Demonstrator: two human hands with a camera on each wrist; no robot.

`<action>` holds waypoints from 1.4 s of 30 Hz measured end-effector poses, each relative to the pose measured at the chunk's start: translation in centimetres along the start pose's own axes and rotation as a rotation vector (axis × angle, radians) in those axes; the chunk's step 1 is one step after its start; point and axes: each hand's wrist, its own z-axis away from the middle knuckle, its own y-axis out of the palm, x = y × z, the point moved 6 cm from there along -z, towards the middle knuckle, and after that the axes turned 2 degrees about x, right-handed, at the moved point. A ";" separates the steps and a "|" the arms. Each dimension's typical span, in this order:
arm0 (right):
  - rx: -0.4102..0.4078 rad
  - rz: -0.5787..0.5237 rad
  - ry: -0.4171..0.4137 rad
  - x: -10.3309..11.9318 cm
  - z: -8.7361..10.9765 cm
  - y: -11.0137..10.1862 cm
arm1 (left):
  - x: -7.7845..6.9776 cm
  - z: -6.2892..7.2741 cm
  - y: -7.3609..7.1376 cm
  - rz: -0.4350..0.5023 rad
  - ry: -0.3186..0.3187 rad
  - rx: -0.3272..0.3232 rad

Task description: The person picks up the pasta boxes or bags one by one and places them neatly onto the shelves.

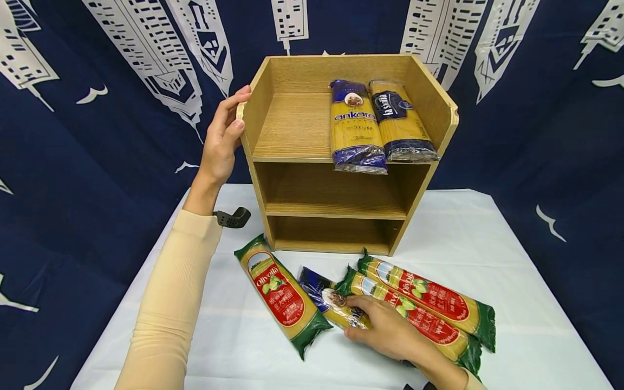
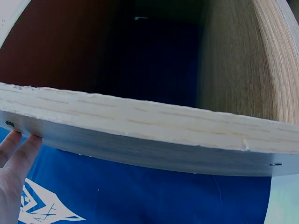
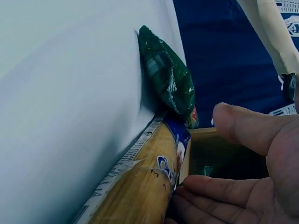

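Observation:
A small wooden shelf unit [image 1: 336, 208] stands on the table. My left hand [image 1: 226, 135] rests against its left side panel near the top; in the left wrist view extended fingertips touch the panel's outer face. My right hand [image 1: 385, 327] reaches over a blue-and-yellow pack of spaghetti [image 1: 322, 290] on the table, fingertips at its upper face. In the right wrist view, the thumb stands apart from that pack [image 3: 145, 186] and the fingers lie fairly straight beside it. A green-ended Olivolia spaghetti pack [image 1: 278, 292] lies left of it; two more Olivolia packs [image 1: 434, 292] lie right.
On the shelf's top level, an Ankara spaghetti pack [image 1: 358, 127] and a La Sevilla pack [image 1: 402, 122] lie side by side at the right. A white cloth [image 1: 517, 281] covers the table. Behind hangs a dark blue curtain [image 1: 536, 141] with white building prints.

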 end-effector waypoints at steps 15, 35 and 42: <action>-0.071 0.162 0.067 -1.2 -0.3 0.5 | -0.2 -0.1 0.0 0.004 0.014 0.000; -0.096 0.261 0.223 -2.4 0.4 -0.1 | -0.1 0.0 0.0 -0.028 0.021 0.016; -0.104 0.304 0.210 -2.4 1.0 -0.1 | -0.2 0.1 0.0 -0.039 0.024 0.015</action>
